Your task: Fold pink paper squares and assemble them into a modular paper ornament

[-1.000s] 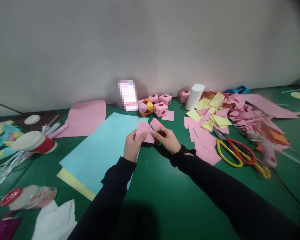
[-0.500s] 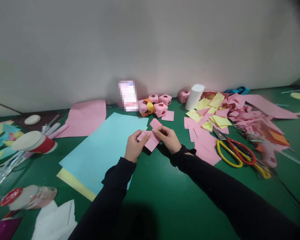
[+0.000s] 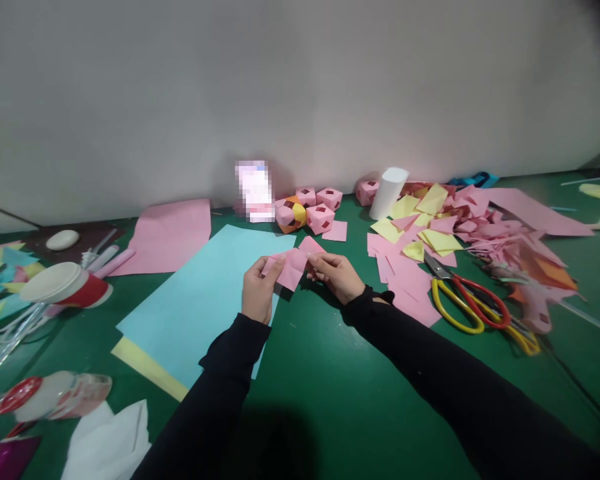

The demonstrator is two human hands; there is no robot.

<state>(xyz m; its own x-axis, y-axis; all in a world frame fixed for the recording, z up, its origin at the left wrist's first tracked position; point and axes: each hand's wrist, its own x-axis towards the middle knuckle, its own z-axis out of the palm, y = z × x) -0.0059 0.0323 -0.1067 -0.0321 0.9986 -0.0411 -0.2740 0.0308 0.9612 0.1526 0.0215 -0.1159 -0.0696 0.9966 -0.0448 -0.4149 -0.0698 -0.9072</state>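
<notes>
A small creased piece of pink paper (image 3: 291, 267) is held up between my two hands over the green table (image 3: 325, 373). My left hand (image 3: 260, 287) pinches its left side, thumb on top. At its right edge, the thumb and fingertips of my right hand (image 3: 337, 275) are closed on the paper. Another pink paper square (image 3: 310, 245) lies just behind the held piece. Farther back sit several folded pink paper shapes with square holes (image 3: 321, 219), one group including an orange and yellow one (image 3: 293, 214). A pink square (image 3: 335, 231) lies in front of them.
Blue sheets (image 3: 200, 300) lie left, over yellow paper. Scissors (image 3: 457, 300), a pink glue gun (image 3: 535, 303) and a heap of pink and yellow scraps (image 3: 440, 220) are right. A white roll (image 3: 389, 193) stands behind. A paper cup (image 3: 67, 283) and bottle (image 3: 55, 395) lie left.
My left hand has shifted left and tilted the pink paper, which now shows a crease. My right hand has slid to the paper's right edge, so the hands are farther apart.
</notes>
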